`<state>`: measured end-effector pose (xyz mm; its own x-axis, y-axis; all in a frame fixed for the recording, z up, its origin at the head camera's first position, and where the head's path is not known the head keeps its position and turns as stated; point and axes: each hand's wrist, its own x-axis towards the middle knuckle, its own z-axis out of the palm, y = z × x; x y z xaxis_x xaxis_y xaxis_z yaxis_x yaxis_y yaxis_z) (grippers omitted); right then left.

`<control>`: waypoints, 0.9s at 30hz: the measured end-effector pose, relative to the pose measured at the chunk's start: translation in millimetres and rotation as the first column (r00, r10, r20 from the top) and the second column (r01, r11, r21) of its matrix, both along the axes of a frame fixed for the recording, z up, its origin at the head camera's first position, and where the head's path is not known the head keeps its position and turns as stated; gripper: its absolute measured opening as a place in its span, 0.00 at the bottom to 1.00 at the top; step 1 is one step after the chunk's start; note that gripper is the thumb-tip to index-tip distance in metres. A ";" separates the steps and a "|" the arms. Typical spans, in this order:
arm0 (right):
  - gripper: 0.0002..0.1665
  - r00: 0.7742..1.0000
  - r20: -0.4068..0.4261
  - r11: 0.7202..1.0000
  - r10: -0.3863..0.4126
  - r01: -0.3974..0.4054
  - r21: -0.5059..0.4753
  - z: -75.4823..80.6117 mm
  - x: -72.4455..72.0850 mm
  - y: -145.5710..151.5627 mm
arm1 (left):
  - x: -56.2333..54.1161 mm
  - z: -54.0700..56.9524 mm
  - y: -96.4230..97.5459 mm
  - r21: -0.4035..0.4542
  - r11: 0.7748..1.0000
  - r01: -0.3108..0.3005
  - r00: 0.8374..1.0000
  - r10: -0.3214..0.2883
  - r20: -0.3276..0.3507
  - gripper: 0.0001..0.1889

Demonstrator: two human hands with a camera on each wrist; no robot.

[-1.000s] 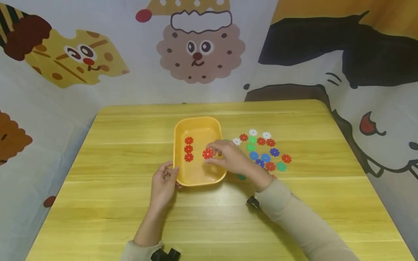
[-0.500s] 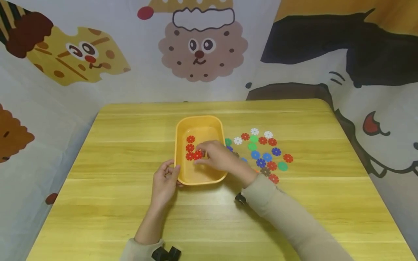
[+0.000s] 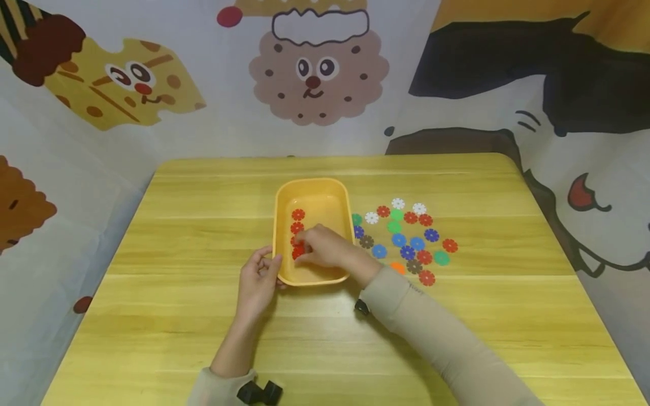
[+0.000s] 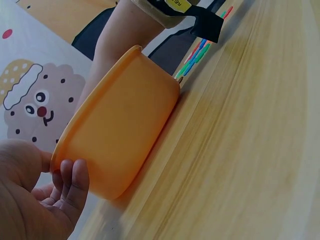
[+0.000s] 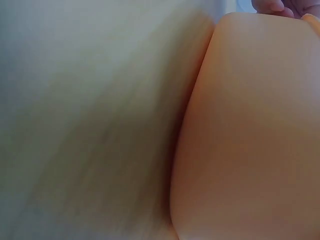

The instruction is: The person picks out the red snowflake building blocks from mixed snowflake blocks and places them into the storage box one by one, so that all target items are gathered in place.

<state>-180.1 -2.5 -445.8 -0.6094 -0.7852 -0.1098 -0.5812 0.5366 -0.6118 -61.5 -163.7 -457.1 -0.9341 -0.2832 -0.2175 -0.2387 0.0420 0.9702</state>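
Observation:
A yellow-orange plastic tray [image 3: 339,194] rests on the wooden table. At its near left corner my left hand [image 3: 258,282] grips the rim; in the left wrist view the thumb lies at the rim, with fingers curled against the outer wall [image 4: 120,125]. My right hand [image 3: 327,248] reaches inside the tray, pinching a red snowflake disc [image 3: 297,255] at the near end of a column of red discs. The farthest red disc [image 3: 298,214] shows whole, while the fingers partly cover those nearer. The right wrist view holds mostly tray wall [image 5: 250,125].
Right of the tray lie scattered snowflake discs, including a white disc [image 3: 398,203], a blue disc [image 3: 399,240], a green disc [image 3: 442,258], an orange disc [image 3: 398,268] and several red ones. A cartoon-printed cloth [image 3: 223,113] hangs behind the table [image 3: 152,316].
My right hand has carried the red disc left across the tray, then down to the near end of the red column. The left hand keeps its grip on the rim.

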 end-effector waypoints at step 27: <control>0.22 0.992 -0.112 0.973 -0.059 0.032 -0.230 20.2 -0.7 24.4 | -0.2 0.1 -0.5 -0.054 0.998 0.015 1.000 -0.016 -0.020 0.19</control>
